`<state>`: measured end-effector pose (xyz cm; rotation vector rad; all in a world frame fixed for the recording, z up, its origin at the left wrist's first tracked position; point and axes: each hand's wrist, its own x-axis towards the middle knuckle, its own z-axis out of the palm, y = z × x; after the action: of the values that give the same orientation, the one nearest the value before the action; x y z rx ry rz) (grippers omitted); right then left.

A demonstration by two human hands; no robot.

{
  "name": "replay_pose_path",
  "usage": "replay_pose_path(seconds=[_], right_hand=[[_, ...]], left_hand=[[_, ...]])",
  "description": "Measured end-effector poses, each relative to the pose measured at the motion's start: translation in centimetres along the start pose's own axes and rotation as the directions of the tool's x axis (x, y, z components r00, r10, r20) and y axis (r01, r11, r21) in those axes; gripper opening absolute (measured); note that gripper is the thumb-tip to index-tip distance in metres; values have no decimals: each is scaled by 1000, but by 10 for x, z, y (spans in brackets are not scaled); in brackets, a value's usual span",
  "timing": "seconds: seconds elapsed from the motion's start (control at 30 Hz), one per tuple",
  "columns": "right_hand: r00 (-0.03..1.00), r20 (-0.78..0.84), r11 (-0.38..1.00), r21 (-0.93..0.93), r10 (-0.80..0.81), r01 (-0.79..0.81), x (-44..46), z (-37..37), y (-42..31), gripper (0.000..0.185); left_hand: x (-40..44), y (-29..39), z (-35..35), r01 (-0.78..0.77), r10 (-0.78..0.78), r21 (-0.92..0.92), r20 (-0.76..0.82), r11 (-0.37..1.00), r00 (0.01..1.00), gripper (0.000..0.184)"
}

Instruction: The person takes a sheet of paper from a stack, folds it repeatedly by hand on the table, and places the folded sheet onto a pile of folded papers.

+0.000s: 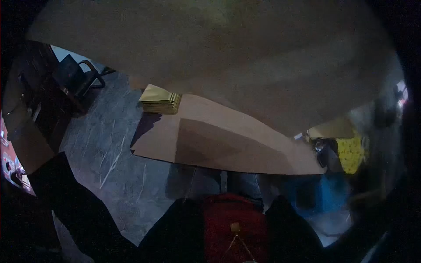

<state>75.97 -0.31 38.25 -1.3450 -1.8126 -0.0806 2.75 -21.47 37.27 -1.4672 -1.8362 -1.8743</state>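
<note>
A large brown sheet [210, 52], like board or paper, hangs very close and fills the upper view. My left arm reaches up along the left edge in a black sleeve; the bare part of my left hand and wrist [31, 142] is dim, and its fingers are lost in the dark. I cannot make out whether it touches the sheet. My right hand does not show; only a dark sleeve is faintly seen at the lower right. Below the sheet, a brown-topped table [215, 144] carries a neat stack of gold-coloured folded paper pieces [160, 100] at its left end.
A dark chair [79, 79] stands at the upper left on the grey veined floor [109, 149]. At right are a yellow patterned cloth [350, 154], a blurred dark object [325, 152] and a blue box-like thing [326, 193]. Red fabric [234, 219] lies between my legs.
</note>
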Motion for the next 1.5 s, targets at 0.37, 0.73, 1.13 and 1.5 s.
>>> replay_pose_path(seconds=[0.37,0.73,1.13,1.5], right_hand=[[998,5,998,-10,-68,68,29,18,-14,35],[993,76,994,62,-94,89,145,134,-14,38],[965,119,950,182,236,-254,109,312,3,30],[896,275,839,334,348,-429,121,402,83,29]], left_hand=[[33,-7,44,8,-12,40,100,999,995,57],[108,-26,229,-85,5,247,306,965,952,60],[41,-195,386,178,-235,200,312,963,921,49],[30,-231,430,394,-446,223,288,892,848,52]])
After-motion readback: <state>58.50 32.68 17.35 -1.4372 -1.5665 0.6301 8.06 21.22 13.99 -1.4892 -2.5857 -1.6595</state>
